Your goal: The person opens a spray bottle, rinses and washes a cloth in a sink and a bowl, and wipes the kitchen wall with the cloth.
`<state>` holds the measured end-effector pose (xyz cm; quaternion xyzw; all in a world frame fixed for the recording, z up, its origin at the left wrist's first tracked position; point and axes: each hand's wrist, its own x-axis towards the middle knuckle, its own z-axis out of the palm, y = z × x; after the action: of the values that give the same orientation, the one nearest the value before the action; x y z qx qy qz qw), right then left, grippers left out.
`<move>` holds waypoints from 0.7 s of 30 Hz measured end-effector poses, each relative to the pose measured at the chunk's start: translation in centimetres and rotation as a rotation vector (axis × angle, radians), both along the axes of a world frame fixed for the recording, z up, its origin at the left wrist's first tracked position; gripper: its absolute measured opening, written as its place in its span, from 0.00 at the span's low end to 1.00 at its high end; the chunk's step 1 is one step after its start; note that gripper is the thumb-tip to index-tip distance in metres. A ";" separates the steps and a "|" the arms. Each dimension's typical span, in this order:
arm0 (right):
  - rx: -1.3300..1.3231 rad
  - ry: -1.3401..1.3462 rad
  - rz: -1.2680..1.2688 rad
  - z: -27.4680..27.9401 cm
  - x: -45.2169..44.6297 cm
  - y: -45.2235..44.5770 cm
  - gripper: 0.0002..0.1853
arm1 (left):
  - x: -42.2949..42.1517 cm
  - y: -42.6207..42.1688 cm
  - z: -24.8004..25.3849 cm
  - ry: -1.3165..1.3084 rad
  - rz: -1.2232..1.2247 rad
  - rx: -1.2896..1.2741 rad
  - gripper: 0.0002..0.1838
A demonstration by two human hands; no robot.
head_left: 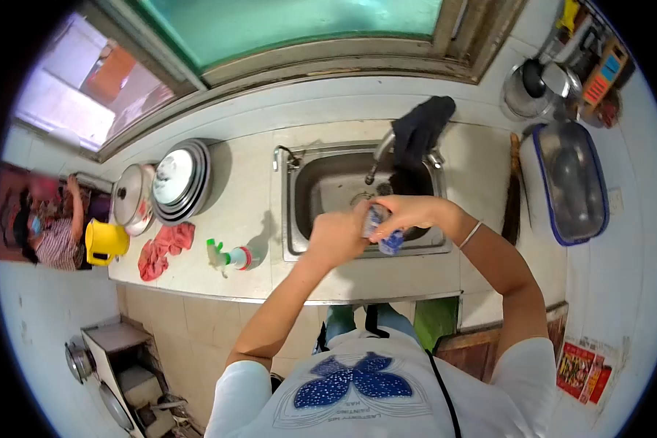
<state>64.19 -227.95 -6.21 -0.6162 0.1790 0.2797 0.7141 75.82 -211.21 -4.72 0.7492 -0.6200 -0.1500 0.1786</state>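
Note:
Over the front of the steel sink (290, 219), my two hands meet around a small blue-and-white thing (391, 244) with a greyish, see-through-looking part; its kind is unclear. My right hand (416, 213), with a pale bracelet at the wrist, is closed on it from the right. Closed against its left side is my left hand (338, 238), with the fingers partly hidden. A dark cloth (421, 128) hangs over the faucet (378, 159) behind my hands.
Left on the counter are a spray bottle (241, 257), a red cloth (166, 250), a yellow jug (104, 242), stacked basins (190, 182) and a lidded pot (132, 196). A brush (515, 193) and a blue-rimmed tub (573, 182) are right. Another person (58, 233) is at far left.

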 end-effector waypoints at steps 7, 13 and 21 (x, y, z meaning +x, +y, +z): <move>0.055 0.007 0.397 -2.3 0.7 1.5 0.27 | -0.2 2.0 0.3 -0.008 -0.223 -0.102 0.24; -0.263 -0.555 -0.043 -1.3 -0.3 3.9 0.25 | 4.3 5.0 -0.4 0.516 -0.298 -0.234 0.27; -1.301 -1.464 0.131 6.9 3.3 4.7 0.12 | -1.1 5.5 1.3 2.444 -0.209 0.088 0.46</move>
<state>67.45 -223.23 0.66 -0.9193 -0.2234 -0.2856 0.1527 74.70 -205.75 -3.38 0.0681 -0.0963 -0.7881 0.6041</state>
